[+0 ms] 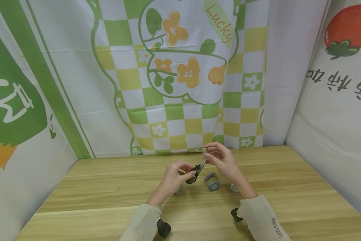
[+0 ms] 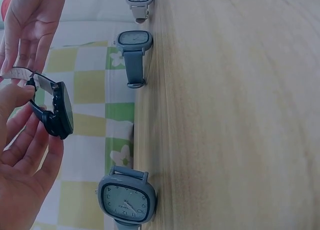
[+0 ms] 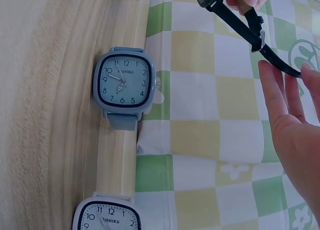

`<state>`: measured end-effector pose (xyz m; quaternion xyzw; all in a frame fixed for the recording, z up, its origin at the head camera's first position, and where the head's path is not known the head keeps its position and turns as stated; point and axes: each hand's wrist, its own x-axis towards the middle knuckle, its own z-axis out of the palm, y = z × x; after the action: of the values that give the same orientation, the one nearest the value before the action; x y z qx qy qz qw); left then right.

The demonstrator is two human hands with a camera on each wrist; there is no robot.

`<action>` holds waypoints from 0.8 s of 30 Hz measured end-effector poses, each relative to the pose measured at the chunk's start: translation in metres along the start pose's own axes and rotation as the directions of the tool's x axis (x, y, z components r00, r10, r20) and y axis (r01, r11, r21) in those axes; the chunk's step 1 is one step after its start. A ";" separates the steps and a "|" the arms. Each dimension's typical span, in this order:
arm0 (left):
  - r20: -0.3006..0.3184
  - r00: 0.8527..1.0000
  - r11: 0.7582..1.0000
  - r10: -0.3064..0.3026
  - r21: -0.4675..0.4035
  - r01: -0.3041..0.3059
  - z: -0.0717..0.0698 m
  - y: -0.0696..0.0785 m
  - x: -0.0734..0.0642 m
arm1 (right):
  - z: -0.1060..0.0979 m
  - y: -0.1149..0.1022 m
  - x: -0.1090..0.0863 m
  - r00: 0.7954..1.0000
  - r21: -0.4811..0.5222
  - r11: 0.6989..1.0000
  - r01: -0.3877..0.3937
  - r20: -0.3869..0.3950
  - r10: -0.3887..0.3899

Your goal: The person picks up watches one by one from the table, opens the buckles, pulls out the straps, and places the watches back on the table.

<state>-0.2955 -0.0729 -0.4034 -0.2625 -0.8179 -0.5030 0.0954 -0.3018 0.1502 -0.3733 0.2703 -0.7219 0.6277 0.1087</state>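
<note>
A black wristwatch (image 1: 195,174) is held up over the table between both hands. My left hand (image 1: 174,177) grips it by the case and nearby strap; in the left wrist view its dark case (image 2: 62,109) is seen edge-on. With thumb and fingertips, my right hand (image 1: 223,164) pinches the far end of the strap. The strap (image 3: 237,29) passes through its buckle in the right wrist view, and its inner side looks pale in the left wrist view. Below the hands stands a blue-grey square watch (image 1: 212,185).
A white square watch (image 1: 234,188) stands on the wooden table (image 1: 108,197), partly behind the right forearm. Another grey-blue watch (image 2: 127,200) is by the left hand, mostly covered in the head view. Printed cloths (image 1: 174,117) hang behind the table and at both sides.
</note>
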 end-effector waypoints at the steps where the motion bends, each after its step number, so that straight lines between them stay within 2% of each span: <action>1: 0.000 1.000 1.000 0.001 -0.001 -0.001 0.000 0.000 0.000 | -0.001 0.000 0.000 1.000 -0.001 1.000 0.000 -0.008 0.000; 6: 0.012 1.000 1.000 0.008 -0.007 -0.008 0.001 0.001 0.000 | -0.003 0.000 0.000 0.999 -0.013 1.000 -0.010 -0.042 0.009; 18: 0.074 0.996 0.999 0.045 -0.025 -0.043 0.002 0.005 0.000 | -0.002 -0.002 0.001 0.998 0.000 1.000 -0.012 -0.054 0.012; 24: 0.061 0.997 0.999 0.041 -0.024 -0.040 0.004 0.005 0.000 | -0.002 -0.003 0.001 0.997 0.023 1.000 -0.020 -0.071 0.022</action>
<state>-0.2924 -0.0678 -0.4009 -0.2955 -0.8091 -0.5021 0.0773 -0.3014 0.1516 -0.3703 0.2415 -0.7133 0.6460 0.1246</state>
